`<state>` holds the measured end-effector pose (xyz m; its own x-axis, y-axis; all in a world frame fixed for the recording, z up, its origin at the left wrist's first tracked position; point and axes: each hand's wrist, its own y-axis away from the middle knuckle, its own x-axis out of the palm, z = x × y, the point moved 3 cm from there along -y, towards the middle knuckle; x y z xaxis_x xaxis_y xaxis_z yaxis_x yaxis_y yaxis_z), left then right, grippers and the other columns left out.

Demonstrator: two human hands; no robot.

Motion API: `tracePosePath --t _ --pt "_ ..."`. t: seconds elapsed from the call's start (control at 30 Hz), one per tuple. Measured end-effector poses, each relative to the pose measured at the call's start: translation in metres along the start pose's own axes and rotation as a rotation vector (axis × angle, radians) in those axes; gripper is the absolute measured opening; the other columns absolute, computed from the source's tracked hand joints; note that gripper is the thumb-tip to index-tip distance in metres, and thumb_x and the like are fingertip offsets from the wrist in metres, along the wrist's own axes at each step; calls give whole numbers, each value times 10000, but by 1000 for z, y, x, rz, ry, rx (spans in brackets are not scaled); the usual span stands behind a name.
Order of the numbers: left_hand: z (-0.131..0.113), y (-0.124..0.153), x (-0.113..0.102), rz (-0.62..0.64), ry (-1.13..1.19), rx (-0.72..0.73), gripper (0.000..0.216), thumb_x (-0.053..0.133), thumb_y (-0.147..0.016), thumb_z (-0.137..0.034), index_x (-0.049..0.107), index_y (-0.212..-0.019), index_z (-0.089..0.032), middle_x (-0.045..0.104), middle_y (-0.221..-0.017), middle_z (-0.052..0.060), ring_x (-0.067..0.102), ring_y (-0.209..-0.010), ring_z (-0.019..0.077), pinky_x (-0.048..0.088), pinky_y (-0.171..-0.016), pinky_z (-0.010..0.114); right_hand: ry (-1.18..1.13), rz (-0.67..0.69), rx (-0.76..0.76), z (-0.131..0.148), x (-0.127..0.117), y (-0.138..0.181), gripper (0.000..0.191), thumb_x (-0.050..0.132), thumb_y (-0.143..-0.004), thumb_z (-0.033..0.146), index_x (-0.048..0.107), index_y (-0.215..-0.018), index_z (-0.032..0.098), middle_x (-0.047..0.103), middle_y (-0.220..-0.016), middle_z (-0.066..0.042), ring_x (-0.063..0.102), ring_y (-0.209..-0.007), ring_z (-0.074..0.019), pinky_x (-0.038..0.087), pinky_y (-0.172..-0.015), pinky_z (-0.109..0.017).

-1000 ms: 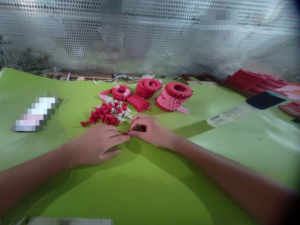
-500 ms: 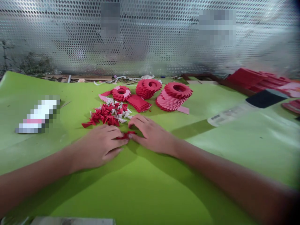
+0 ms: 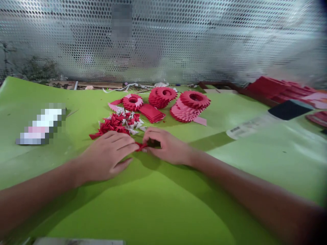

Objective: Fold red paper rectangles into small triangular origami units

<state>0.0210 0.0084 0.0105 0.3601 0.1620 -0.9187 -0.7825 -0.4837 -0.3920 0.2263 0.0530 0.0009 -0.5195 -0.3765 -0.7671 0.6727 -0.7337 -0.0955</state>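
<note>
The right hand [image 3: 170, 145]'s thumb and forefinger, apart half a second ago, now pinch the red paper [image 3: 141, 146]. The left hand [image 3: 107, 156]'s fingers lie together, thumb spread, touching its left end, near the folded pieces [image 3: 114, 122].

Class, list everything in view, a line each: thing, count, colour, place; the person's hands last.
paper piece: 1, red, centre
folded pieces: many, red and white, heaped left of centre
ring-shaped paper models: 3, red and pink, back centre
paper stack: 1, red, before middle model
paper strip: 1, pink, beside right-hand model
bottle: 1, translucent with dark cap, right
stacked sheets: several, red and pink, far right
pixelated object: 1, mostly white, left
wooden strips: several, brown, far edge
partly seen object: 1, pale, bottom edge
table: 1, green, beneath
perforated panel: 1, silvery, background
left hand: 1, bare, touching the paper piece
right hand: 1, bare, pinching the paper piece
</note>
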Motion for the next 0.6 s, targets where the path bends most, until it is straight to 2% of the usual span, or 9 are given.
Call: tracePosePath --t 0.07,0.1,0.17,0.3,0.43,0.6 --pt "3 0 -4 -80 46 -100 314 466 -1005 -283 716 -900 -125 724 -831 84 653 -753 206 533 -703 359 -122 -59 51 1 -1 0 200 678 -911 374 652 -874 179 631 -858 -34 549 -742 -160 438 -654 -294" --pt "4 0 -5 -93 102 -159 376 452 -1008 -295 686 -756 -142 671 -680 49 604 -618 171 503 -602 311 -197 -104 79 2 -1 1 224 679 -908 401 647 -882 180 615 -809 -18 527 -690 -145 417 -609 -276" --pt "5 -1 -5 -67 268 -290 459 442 -1016 -330 631 -634 -160 580 -534 2 503 -467 122 413 -467 240 -358 -190 108 8 0 4 265 679 -900 441 629 -893 181 571 -726 14 477 -598 -117 373 -530 -245" --pt "1 -3 1 18 537 -500 374 522 -991 -445 692 -818 -159 667 -669 13 532 -502 113 334 -409 187 -521 -173 87 24 11 10 236 715 -876 394 637 -848 173 559 -682 31 437 -538 -88 328 -467 -214" --pt "-2 -3 4 -13 579 -508 462 481 -1006 -459 613 -689 -149 571 -581 -3 448 -474 101 276 -422 195 -565 -129 91 27 19 11 224 737 -860 368 637 -824 171 534 -659 42 436 -548 -84 327 -469 -201" --pt "0 -1 7 36 772 -538 415 452 -1008 -429 635 -766 -145 597 -631 7 488 -514 114 321 -443 204 -676 -134 114 21 17 8 354 693 -881 512 651 -986 176 571 -748 19 450 -574 -87 355 -485 -205"
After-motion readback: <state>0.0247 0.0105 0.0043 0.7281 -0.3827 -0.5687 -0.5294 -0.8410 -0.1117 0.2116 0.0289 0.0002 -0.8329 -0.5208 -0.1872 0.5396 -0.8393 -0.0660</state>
